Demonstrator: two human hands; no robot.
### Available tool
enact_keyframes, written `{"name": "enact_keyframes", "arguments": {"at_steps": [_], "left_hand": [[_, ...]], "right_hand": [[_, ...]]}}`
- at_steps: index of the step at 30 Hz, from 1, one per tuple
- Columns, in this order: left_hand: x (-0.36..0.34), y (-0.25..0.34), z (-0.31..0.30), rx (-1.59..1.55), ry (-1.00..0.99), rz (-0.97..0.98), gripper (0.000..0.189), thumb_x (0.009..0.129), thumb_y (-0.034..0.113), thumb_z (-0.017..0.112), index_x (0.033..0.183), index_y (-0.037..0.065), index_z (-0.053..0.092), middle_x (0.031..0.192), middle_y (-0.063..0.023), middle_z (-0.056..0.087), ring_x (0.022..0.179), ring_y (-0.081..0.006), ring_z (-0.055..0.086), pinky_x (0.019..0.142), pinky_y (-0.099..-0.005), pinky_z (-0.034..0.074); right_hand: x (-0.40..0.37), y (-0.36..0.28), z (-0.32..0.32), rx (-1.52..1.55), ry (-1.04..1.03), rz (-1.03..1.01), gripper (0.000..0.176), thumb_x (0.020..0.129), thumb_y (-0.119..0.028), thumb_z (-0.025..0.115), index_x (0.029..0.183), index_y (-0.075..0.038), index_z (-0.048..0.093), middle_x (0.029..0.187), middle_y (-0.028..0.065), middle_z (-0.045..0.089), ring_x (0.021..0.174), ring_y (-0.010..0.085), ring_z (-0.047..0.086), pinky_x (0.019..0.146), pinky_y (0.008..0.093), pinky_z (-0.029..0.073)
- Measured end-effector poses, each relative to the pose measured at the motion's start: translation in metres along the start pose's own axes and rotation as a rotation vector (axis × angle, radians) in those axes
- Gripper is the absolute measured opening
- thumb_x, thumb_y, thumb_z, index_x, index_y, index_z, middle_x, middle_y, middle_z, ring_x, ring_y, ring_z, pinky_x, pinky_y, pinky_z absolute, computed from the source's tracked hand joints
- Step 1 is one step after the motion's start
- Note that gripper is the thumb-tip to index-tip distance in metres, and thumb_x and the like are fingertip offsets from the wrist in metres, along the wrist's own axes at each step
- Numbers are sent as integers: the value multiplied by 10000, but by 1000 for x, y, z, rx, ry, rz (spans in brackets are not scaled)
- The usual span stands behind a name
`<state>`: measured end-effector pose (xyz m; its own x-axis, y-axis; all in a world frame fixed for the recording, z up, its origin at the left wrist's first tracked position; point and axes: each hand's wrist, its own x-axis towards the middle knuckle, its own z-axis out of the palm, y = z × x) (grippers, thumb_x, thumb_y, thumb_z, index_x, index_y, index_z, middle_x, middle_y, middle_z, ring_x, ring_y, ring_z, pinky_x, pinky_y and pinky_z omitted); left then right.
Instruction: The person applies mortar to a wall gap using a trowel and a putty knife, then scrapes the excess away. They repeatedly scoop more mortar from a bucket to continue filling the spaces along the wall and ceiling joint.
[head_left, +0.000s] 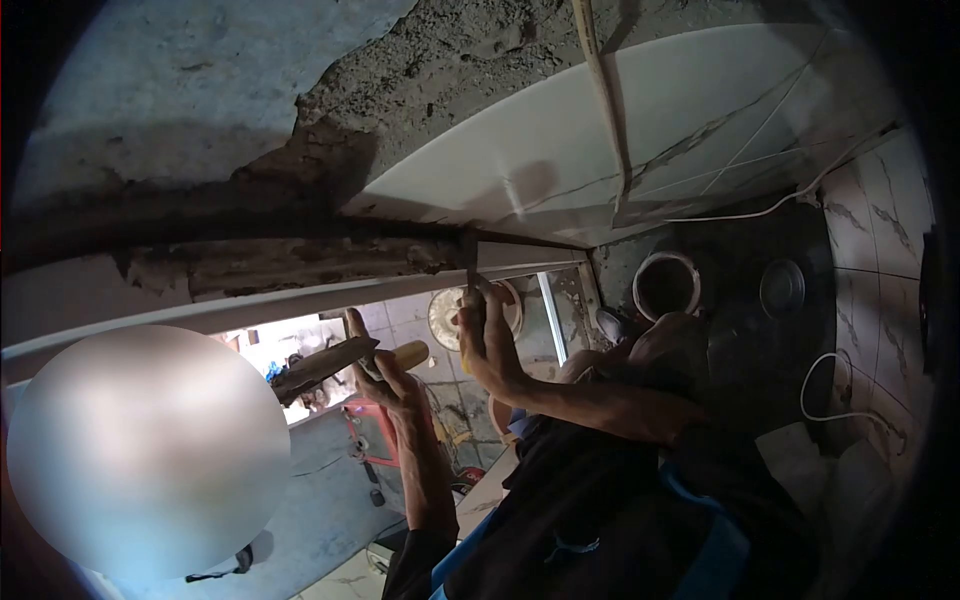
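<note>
Gripping a narrow, dark, flat-bladed tool (471,256) with my right hand (487,338), fingers curled, I seemingly steady it at the rough brown strip (300,268) along the white frame (380,296), my left hand (393,378) wrapping a dark tapered tool (322,368), held apart, probably for clearance.

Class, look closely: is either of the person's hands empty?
No: the left hand grips a thick tool, and the right hand grips a narrow tool.
</note>
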<state>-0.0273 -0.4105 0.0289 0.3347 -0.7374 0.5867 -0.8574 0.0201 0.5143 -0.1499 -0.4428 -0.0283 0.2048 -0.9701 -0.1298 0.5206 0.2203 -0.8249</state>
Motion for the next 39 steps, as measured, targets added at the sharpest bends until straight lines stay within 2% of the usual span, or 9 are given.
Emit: {"name": "enact_keyframes", "arguments": {"at_steps": [1, 4, 12, 14, 19, 25, 26, 32, 39], "left_hand": [[-2, -13, 0, 5, 32, 62, 481, 918, 344, 439, 1062, -107, 522, 740, -72, 579, 557, -76, 365, 477, -240, 282], [-1, -13, 2, 5, 33, 62, 415, 906, 340, 474, 932, -72, 520, 587, 0, 429, 522, -91, 377, 458, -250, 287], [0, -4, 3, 77, -19, 74, 356, 900, 311, 464, 874, -37, 535, 601, -44, 498, 524, -124, 442, 480, -266, 338], [0, -4, 2, 104, -26, 121, 344, 898, 299, 462, 869, -36, 536, 606, -49, 507, 526, -129, 452, 485, -267, 345], [-1, 1, 6, 109, -29, 104, 341, 896, 282, 451, 875, -48, 533, 617, -59, 519, 533, -142, 464, 506, -268, 372], [0, 14, 8, 107, -45, 62, 333, 897, 248, 445, 897, -75, 525, 600, -84, 525, 527, -144, 473, 484, -275, 373], [-1, 14, 8, 108, -46, 62, 333, 897, 248, 445, 897, -75, 525, 600, -84, 525, 527, -144, 473, 484, -275, 373], [3, 24, 12, 128, -31, 78, 346, 894, 255, 452, 909, -83, 523, 610, -103, 536, 525, -163, 484, 473, -298, 371], [-4, 23, 8, 174, -9, 11, 371, 906, 303, 434, 873, -59, 509, 642, -110, 513, 542, -183, 458, 483, -313, 349]], "right_hand": [[2, 5, 4, -69, 22, -69, 424, 935, -75, 432, 1315, 21, 270, 975, 112, 454, 893, 201, 485, 798, 324, 411], [3, 9, 7, -190, 68, -137, 430, 922, -70, 461, 1302, 27, 284, 1021, 147, 472, 936, 239, 500, 825, 348, 412], [4, 5, -7, -314, 33, -134, 361, 898, -82, 517, 1216, 39, 398, 996, 206, 512, 926, 290, 539, 804, 376, 431], [5, -3, -16, -364, -27, -209, 373, 887, -45, 527, 1240, -5, 413, 988, 132, 509, 823, 196, 540, 719, 279, 439], [15, -26, -38, -406, -58, -303, 279, 878, -55, 538, 1142, 4, 469, 917, 119, 530, 764, 186, 539, 675, 283, 441], [45, -43, -85, -459, -375, -54, 325, 869, -142, 574, 1153, 2, 508, 834, 56, 579, 702, 96, 537, 602, 255, 451], [54, -63, -90, -405, -441, 123, 370, 870, -172, 573, 1192, -5, 501, 833, 49, 592, 691, 90, 541, 601, 241, 453], [98, -118, -115, -542, -690, 412, 447, 862, -258, 606, 1219, -11, 500, 1033, 129, 587, 750, 144, 590, 643, 273, 484], [108, -130, -135, -1012, -748, -36, 395, 835, -284, 636, 1119, -25, 546, 1066, 180, 583, 904, 278, 613, 771, 361, 482]]}}
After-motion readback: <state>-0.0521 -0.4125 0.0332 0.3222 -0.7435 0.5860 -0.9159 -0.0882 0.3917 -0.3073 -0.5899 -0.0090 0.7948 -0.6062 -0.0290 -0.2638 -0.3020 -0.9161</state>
